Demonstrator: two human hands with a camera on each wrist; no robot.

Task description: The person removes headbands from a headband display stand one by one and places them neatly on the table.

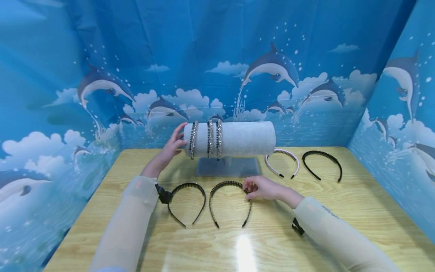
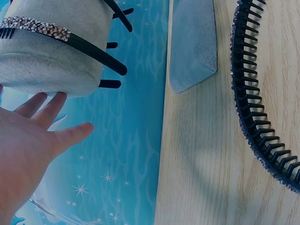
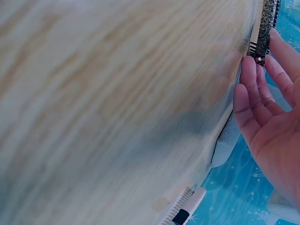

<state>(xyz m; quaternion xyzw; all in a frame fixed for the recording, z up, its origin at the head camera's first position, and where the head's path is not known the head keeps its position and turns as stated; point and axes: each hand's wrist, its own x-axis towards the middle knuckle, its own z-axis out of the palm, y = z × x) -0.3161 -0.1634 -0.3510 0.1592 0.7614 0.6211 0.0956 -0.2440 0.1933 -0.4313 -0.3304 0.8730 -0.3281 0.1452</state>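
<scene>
A grey velvet headband display roll (image 1: 248, 138) stands on its base, with several rhinestone headbands (image 1: 210, 139) fitted round its left part. My left hand (image 1: 166, 151) touches the roll's left end with extended fingers; in the left wrist view its fingertips meet the roll's edge (image 2: 79, 86). In front of the stand, my right hand (image 1: 266, 188) pinches the right side of a dark, glittery toothed headband (image 1: 231, 183), which lies on the table with its ends toward me. The right wrist view shows that headband (image 3: 267, 28) between thumb and fingers.
Left of the held headband lies another black toothed headband (image 1: 188, 184). A pale pink headband (image 1: 287, 152) and a black one (image 1: 321, 152) lie at the right rear of the wooden table (image 1: 306, 241). A dolphin-print backdrop (image 1: 204, 49) rises behind and beside the table.
</scene>
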